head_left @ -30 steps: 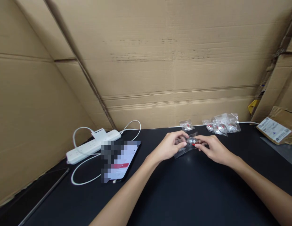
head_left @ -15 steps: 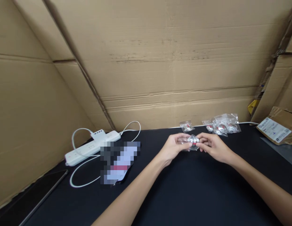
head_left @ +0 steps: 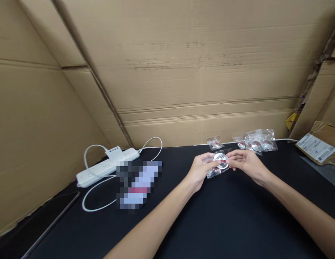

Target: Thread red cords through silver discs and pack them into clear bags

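Observation:
Between my two hands is a round, shiny silver disc with a red strip across its middle. A crinkled clear plastic bag shows around and below it; whether the disc lies inside the bag I cannot tell. My left hand is closed on the disc and bag from the left, its thumb on the front. From the right, my right hand pinches at the disc's edge near the end of the red strip. Both hands are above the black tabletop.
Behind my hands lie a small bagged disc and a pile of bagged silver discs. A white power strip with cables and a pixelated item are at left, beyond a dark flat panel. A labelled cardboard box stands right.
The disc's face has turned more toward me and shows wider. More of the clear bag spreads out below and behind it. Both hands stay in nearly the same place.

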`<control>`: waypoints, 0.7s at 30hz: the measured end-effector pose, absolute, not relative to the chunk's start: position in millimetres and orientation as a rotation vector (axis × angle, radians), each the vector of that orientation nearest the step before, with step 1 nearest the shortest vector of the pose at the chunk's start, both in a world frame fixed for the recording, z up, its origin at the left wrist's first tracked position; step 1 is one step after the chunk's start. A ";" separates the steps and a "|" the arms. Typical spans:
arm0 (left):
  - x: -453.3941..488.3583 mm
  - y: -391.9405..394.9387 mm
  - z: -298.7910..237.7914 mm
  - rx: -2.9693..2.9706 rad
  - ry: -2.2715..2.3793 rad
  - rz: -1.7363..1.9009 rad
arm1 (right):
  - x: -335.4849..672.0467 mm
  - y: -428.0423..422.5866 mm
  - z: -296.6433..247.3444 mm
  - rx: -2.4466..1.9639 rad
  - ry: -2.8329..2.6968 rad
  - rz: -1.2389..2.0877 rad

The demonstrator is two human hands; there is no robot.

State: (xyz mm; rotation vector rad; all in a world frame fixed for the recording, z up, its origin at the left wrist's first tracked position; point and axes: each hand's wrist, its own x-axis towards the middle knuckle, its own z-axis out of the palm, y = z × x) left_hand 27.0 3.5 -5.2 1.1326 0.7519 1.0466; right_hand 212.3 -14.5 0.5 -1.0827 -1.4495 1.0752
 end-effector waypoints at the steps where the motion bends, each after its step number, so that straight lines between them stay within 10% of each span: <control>1: 26.9 3.7 -5.8 1.138 0.746 1.056 | 212.1 -14.8 0.5 -1.091 -1.442 1.079; 21: 34.9 -0.8 -13.2 1.010 0.674 1.079 | 204.2 -14.5 -7.1 -1.020 -1.593 0.902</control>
